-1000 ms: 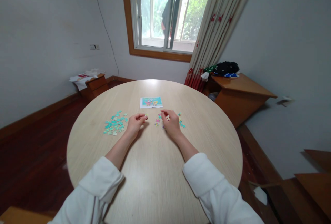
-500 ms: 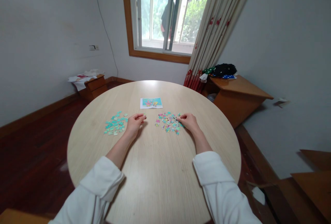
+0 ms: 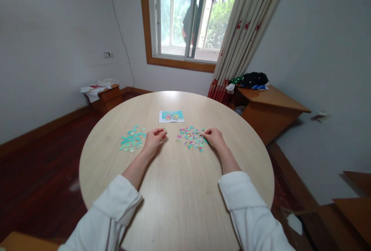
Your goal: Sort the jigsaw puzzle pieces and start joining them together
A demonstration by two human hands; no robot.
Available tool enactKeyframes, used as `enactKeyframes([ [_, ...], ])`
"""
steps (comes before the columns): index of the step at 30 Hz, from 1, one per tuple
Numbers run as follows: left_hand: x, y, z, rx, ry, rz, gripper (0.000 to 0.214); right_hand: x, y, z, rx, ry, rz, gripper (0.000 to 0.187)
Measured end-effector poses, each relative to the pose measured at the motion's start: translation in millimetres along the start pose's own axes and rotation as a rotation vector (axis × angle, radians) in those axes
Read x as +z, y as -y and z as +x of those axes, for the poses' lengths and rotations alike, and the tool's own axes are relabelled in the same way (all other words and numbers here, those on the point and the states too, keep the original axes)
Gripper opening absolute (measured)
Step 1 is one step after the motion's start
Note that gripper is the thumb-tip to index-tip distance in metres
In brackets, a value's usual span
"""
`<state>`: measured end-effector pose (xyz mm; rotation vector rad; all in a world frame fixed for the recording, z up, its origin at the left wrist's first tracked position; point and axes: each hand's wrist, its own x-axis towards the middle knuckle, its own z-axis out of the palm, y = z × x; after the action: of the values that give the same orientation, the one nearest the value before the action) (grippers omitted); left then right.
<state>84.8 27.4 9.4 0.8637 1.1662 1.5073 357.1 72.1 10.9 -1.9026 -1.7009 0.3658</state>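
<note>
My left hand is closed in a pinch on a small jigsaw puzzle piece, just above the table between two heaps. To its left lies a heap of mostly turquoise and pale green puzzle pieces. A mixed heap of pink, yellow, white and turquoise pieces is spread out on the right. At that heap's right edge, my right hand has its thumb and forefinger together on a dark puzzle piece. Beyond both heaps a picture card with pink and yellow cartoon figures lies flat.
All of this is on a round, pale wooden table. Past it stand a small cabinet with cloths at left and a wooden cabinet with clothes at right. A curtain hangs beside the window.
The whole view has shifted slightly, so everything sits a little further right and lower. Both hands keep nearly the same pose and place over the table.
</note>
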Motion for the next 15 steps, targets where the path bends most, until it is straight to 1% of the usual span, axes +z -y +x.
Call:
enactKeyframes([
  [3, 0.5, -1.0, -1.8, -0.006, 0.032, -0.022, 0.047, -0.8, 0.7, -0.7, 0.002, 0.025, -0.007, 0.016],
  [7, 0.6, 0.1, -1.5, -0.017, 0.066, -0.052, 0.051, 3.5, -1.3, 1.3, 0.007, 0.042, -0.017, 0.013],
  [9, 0.3, 0.7, -0.9, -0.014, 0.061, -0.061, 0.052, 6.0, -2.6, 2.9, 0.006, 0.014, -0.035, 0.012],
  [12, -0.3, 0.9, -0.3, -0.007, 0.059, -0.065, 0.052, 7.9, -3.7, 4.6, -0.001, -0.049, -0.077, 0.016],
  [15, -0.6, 0.4, -0.2, -0.005, 0.071, -0.062, 0.052, 7.4, -3.7, 4.4, -0.016, -0.054, -0.097, 0.015],
])
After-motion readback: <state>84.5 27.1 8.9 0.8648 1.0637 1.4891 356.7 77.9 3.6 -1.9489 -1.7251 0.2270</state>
